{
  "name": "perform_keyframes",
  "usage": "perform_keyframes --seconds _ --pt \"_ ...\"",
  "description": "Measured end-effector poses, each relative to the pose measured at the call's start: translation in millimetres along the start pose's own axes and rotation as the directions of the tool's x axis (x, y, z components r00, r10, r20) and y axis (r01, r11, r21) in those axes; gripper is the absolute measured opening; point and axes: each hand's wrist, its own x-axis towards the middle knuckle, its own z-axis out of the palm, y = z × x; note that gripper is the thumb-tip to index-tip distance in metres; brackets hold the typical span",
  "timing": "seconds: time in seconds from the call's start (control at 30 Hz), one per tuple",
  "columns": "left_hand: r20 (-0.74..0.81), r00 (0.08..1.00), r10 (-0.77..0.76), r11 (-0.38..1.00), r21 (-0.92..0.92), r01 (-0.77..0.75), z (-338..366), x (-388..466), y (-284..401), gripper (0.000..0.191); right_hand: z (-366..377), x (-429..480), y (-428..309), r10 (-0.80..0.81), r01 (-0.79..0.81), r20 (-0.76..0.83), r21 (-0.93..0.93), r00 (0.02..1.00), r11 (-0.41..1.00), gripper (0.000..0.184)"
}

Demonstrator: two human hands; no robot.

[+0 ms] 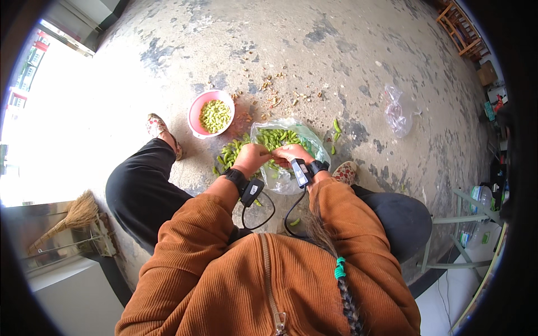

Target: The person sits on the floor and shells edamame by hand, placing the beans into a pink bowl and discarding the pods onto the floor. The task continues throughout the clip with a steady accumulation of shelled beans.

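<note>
Both my hands meet over a clear plastic bag (319,145) of green soybean pods (277,136) on the floor. My left hand (253,157) and my right hand (293,153) have their fingertips pinched close together; a small bit of green shows between them, probably a pod, too covered to be sure. More pods (230,152) lie loose at the bag's left side. Beyond them, to the left, stands a pink plastic basin (194,115) holding shelled green beans (215,116). Each wrist wears a black strap with a small device and cable.
Husk scraps (273,101) are scattered on the worn concrete floor beyond the bag. A few loose pods (336,126) lie to its right. Farther right is a crumpled clear bag (397,111). A straw broom (80,212) leans at lower left; a metal frame (460,219) stands at right.
</note>
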Motion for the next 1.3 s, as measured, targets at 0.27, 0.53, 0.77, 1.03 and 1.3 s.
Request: perform_keyframes --seconds 0.27,0.53,0.77,1.03,1.3 --pt "0.031 0.999 -0.021 1.000 -0.009 0.021 0.6 -0.5 -4.2 0.019 14.9 9.7 2.5 -0.111 0.087 -0.121 -0.182 0.986 0.979 0.025" --pt "0.229 0.942 -0.246 0.892 -0.327 0.313 -7.1 1.9 -1.6 0.023 6.0 18.8 7.8 -0.063 0.060 -0.041 -0.055 0.997 0.997 0.024" --pt "0.375 0.875 -0.307 0.794 -0.406 0.453 -7.5 8.3 -15.0 0.029 -0.3 18.2 14.2 -0.041 0.038 0.018 0.128 0.999 0.991 0.011" --pt "0.452 0.830 -0.327 0.592 -0.586 0.553 -4.4 8.6 -31.7 0.026 -4.8 16.5 13.3 -0.088 0.047 0.136 0.278 0.987 0.959 0.015" --pt "0.471 0.815 -0.338 0.606 -0.554 0.571 -7.9 5.5 -16.6 0.031 16.8 16.8 8.0 -0.063 0.064 -0.039 0.014 0.997 0.998 0.018"
